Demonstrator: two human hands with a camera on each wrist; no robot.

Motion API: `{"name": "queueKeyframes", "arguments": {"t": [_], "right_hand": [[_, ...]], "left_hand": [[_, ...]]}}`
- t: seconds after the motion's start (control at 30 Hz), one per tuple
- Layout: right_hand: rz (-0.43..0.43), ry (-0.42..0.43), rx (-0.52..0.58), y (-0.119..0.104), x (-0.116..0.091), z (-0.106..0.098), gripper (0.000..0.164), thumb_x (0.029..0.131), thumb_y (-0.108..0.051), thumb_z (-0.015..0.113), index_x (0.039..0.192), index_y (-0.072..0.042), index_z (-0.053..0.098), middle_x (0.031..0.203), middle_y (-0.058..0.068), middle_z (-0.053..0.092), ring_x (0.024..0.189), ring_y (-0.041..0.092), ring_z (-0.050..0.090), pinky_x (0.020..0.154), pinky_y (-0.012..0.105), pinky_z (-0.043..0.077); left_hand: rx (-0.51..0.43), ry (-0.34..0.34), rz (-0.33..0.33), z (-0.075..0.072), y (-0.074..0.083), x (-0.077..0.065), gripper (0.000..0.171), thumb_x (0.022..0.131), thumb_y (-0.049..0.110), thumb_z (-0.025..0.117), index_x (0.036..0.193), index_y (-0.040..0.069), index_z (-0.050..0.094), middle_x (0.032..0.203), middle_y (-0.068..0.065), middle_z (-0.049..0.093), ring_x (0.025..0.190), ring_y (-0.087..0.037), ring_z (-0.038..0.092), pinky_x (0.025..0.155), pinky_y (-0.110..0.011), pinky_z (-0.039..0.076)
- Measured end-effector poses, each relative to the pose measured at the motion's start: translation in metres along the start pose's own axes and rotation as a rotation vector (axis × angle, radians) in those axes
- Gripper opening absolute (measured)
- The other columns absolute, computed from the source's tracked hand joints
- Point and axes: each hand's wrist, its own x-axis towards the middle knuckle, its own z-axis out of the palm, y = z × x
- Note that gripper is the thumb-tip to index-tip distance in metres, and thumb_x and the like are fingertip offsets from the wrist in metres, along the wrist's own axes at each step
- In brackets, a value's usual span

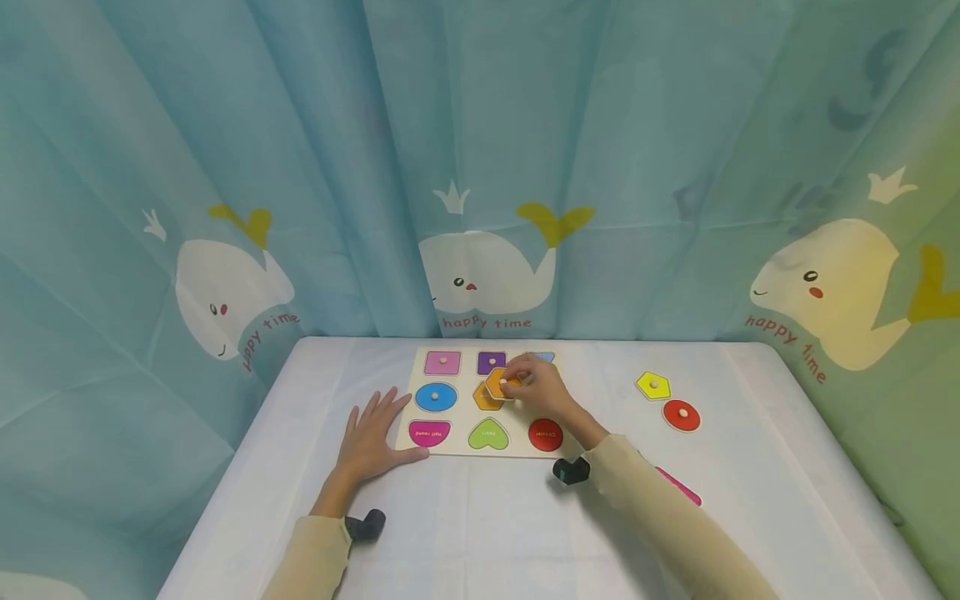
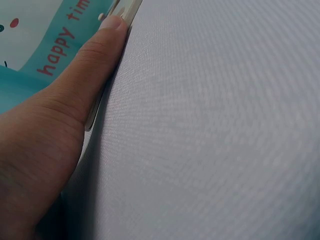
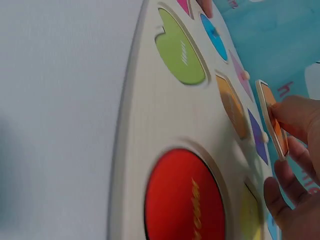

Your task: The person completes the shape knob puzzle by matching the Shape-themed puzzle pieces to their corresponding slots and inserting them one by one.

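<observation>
A white shape-puzzle board (image 1: 460, 423) lies on the table. My right hand (image 1: 546, 388) pinches the knob of an orange hexagon piece (image 1: 493, 385), held tilted just above the board's orange hexagon recess (image 1: 487, 402). In the right wrist view a gap shows between the hexagon piece (image 3: 267, 112) and the board. My left hand (image 1: 372, 440) rests with fingers spread at the board's left side. Its thumb (image 2: 92, 57) touches the near-left edge. Knobbed pieces sit in the blue oval (image 1: 437, 403), pink square (image 1: 435, 369) and purple square (image 1: 486, 369) places.
Right of the board lie a yellow pentagon piece (image 1: 651, 392) and a red circle piece (image 1: 681, 422). A magenta piece (image 1: 684, 490) is partly hidden by the right sleeve. Bare recesses include the green heart (image 1: 489, 437), red circle (image 1: 545, 435) and magenta half round (image 1: 429, 432). A curtain (image 1: 637, 275) hangs behind.
</observation>
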Motion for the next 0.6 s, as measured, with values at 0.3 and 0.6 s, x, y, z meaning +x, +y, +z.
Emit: {"name": "queueKeyframes", "arguments": {"t": [0.3, 0.6], "right_hand": [[-0.021, 0.048, -0.014, -0.002, 0.005, 0.023, 0.005, 0.084, -0.006, 0.082, 0.087, -0.005, 0.079, 0.106, 0.01, 0.073, 0.102, 0.027, 0.065, 0.087, 0.04, 0.056], [0.052, 0.012, -0.055, 0.0, 0.005, 0.034, 0.004, 0.087, -0.01, 0.082, 0.086, -0.009, 0.078, 0.104, 0.006, 0.072, 0.11, 0.026, 0.062, 0.097, 0.043, 0.054]], "left_hand": [[-0.004, -0.006, -0.004, -0.001, 0.001, 0.0, 0.106, 0.074, 0.064, 0.08, 0.159, 0.016, 0.04, 0.168, -0.014, 0.026, 0.156, -0.041, 0.012, 0.12, -0.071, 0.003], [0.004, 0.014, 0.011, 0.001, -0.001, 0.0, 0.105, 0.073, 0.064, 0.081, 0.158, 0.016, 0.041, 0.168, -0.014, 0.028, 0.155, -0.041, 0.015, 0.12, -0.071, 0.005]]}}
